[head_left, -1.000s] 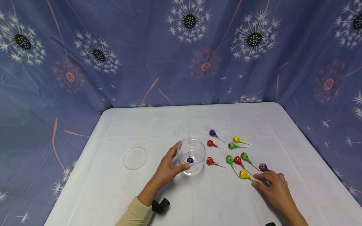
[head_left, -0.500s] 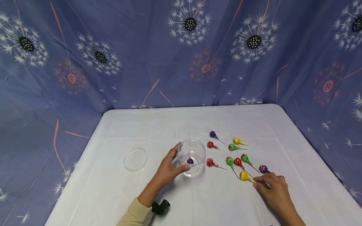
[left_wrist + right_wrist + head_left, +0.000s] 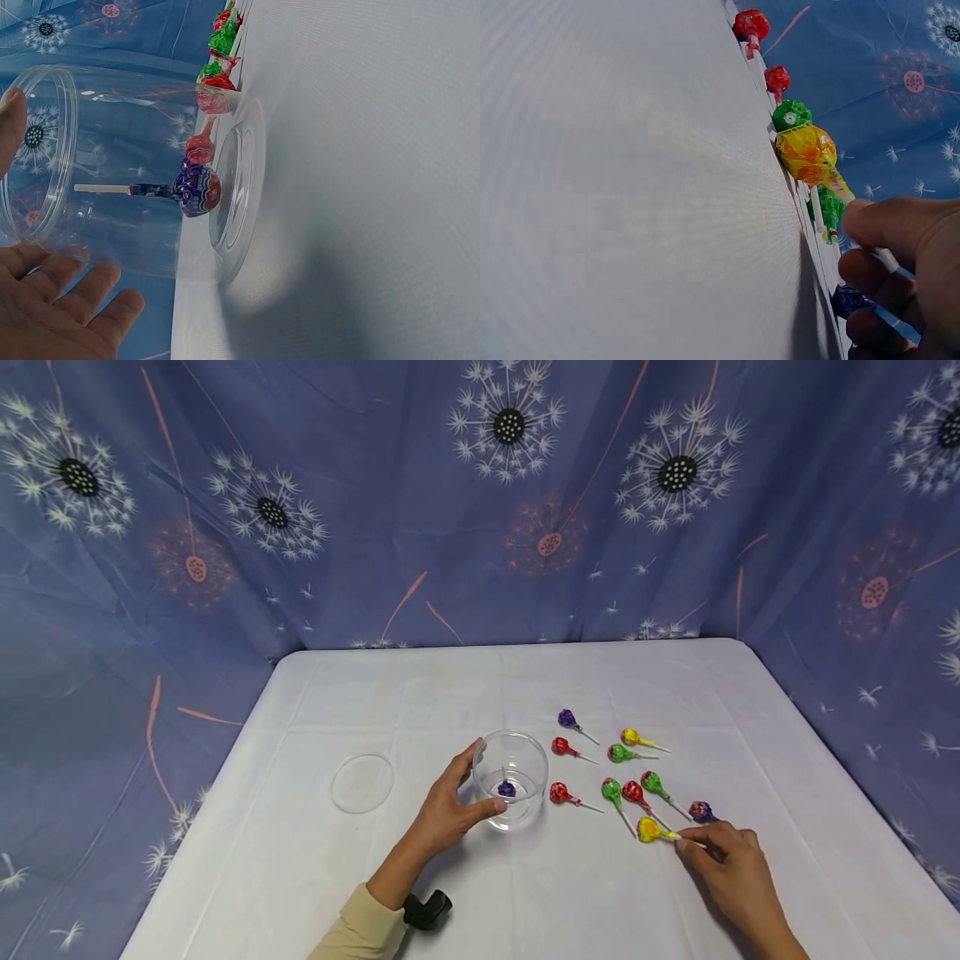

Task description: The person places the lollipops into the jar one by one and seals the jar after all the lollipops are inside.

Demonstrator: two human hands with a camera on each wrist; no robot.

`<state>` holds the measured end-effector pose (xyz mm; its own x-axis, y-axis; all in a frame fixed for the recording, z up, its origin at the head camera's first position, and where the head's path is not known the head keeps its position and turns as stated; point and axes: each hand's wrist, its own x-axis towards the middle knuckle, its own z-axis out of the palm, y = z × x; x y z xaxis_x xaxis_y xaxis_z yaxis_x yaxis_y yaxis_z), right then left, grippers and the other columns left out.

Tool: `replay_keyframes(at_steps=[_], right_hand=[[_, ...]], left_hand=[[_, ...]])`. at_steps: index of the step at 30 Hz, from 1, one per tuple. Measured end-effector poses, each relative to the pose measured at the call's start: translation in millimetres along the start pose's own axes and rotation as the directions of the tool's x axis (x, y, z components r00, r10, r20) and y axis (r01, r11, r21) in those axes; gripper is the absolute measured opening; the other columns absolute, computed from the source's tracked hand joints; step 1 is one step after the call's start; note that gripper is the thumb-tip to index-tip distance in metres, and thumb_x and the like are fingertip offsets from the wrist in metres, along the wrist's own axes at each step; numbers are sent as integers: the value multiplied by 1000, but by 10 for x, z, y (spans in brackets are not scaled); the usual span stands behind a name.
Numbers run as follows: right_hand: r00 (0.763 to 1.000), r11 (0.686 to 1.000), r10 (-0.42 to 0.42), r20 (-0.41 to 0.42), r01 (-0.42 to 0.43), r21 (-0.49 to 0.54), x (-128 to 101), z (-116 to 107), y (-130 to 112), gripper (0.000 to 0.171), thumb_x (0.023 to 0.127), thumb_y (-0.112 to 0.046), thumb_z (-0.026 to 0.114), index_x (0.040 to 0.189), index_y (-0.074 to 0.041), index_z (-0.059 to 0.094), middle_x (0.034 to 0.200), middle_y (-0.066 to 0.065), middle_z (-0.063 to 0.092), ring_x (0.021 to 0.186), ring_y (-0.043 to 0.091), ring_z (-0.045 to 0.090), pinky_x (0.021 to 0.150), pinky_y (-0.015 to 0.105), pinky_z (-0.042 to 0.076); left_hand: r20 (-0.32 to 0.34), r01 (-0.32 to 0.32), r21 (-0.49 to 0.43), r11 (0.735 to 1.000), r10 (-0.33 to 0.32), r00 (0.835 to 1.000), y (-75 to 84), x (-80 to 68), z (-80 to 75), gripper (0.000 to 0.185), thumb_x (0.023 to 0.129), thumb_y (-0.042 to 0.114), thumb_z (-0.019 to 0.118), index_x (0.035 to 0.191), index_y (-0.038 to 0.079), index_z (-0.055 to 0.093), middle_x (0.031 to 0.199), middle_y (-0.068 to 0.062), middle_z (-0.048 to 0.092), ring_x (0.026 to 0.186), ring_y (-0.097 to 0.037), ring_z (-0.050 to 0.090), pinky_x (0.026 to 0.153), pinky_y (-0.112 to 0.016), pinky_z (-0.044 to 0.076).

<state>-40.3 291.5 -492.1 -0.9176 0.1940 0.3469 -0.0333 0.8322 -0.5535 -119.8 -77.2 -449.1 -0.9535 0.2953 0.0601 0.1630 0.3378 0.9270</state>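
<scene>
My left hand [image 3: 444, 810] holds a clear plastic tub [image 3: 528, 781] by its side, thumb at the near rim and fingers around the far side. The tub stands upright on the table. Inside it, a purple lollipop [image 3: 196, 187] rests head down with its stick up, plain in the left wrist view. On the right, my right hand [image 3: 735, 868] pinches the stick of a yellow lollipop [image 3: 649, 830] between thumb and index finger. In the right wrist view the yellow head [image 3: 806, 152] appears close to the table; whether it touches is unclear.
Several lollipops lie between the hands: red ones [image 3: 559, 792], green ones [image 3: 611, 790], another yellow [image 3: 630, 737] and a purple [image 3: 567, 719]. A dark purple lollipop [image 3: 702, 812] lies just beyond my right fingers. A clear round lid [image 3: 362, 784] lies left on the white-covered table [image 3: 262, 877].
My right thumb and index finger have closed on the yellow lollipop's stick, and its head has shifted slightly. The left hand and tub have stayed in place.
</scene>
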Motion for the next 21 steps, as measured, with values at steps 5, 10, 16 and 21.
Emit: replay_keyframes(at_steps=[5,10,16,21], right_hand=[[999,998,38,-9,-38,42,0,-33,-38,10,78,-9,75,87,-14,73,85,-2,65,79,-10,33,61,14,31],[998,995,60,2,-60,79,26,-63,-104,6,81,-13,73,87,-15,73,83,-16,60,79,-9,37,64,11,34],[993,983,110,36,-114,143,125,-89,-271,7,85,-23,71,87,-16,73,82,-22,58,85,-9,39,70,16,33],[999,978,34,15,-37,206,255,-74,-439,3,83,-19,73,86,-17,72,81,-21,62,84,-3,40,70,19,34]], left_hand=[[1,-4,-2,1000,4,1000,-4,4,4,87,76,35,79,147,34,28,151,1,35,139,-26,36,115,-48,30],[-1,1,3,1000,-1,1000,11,1,3,88,75,35,79,147,32,28,152,0,35,139,-26,36,115,-48,30],[-1,1,5,1000,-1,1000,6,3,6,89,75,35,79,148,30,29,152,-1,35,139,-27,36,115,-48,30],[-1,-3,1,1000,3,1000,-8,5,6,88,75,35,79,148,30,29,152,0,35,139,-28,35,115,-49,30]])
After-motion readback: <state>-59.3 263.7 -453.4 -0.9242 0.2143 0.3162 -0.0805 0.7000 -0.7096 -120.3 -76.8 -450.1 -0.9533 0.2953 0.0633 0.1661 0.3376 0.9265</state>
